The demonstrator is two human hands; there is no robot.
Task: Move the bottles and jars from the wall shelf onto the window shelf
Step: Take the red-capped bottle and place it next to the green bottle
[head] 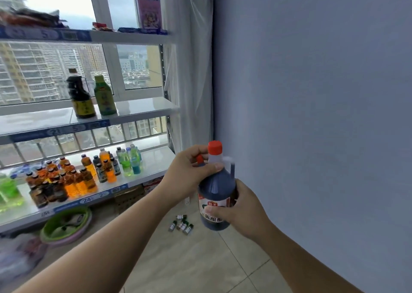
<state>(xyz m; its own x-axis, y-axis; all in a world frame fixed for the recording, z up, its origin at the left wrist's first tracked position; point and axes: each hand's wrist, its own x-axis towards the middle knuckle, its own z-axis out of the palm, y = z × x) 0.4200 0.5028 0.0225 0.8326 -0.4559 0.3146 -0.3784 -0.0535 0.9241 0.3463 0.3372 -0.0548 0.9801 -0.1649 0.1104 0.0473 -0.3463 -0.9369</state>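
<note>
A blank pale wall (312, 91) fills the right side, meeting a sheer white curtain (191, 69) at the corner. Through the window (133, 69) stand tower blocks (33, 74) under grey sky. On the tiled floor (200, 266) lie a cluster of small vials (182, 224), a cardboard box (129, 198), and a green basin (48, 222) nested in a pink one. A colourful box (148, 7) stands upright against the glass.

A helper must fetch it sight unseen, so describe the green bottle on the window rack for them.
On the white rack against the window, find the middle shelf, which holds just two bottles. The green bottle is the right-hand one, with a green cap; its neighbour, the dark sauce bottle, is near black with a handle.
</note>
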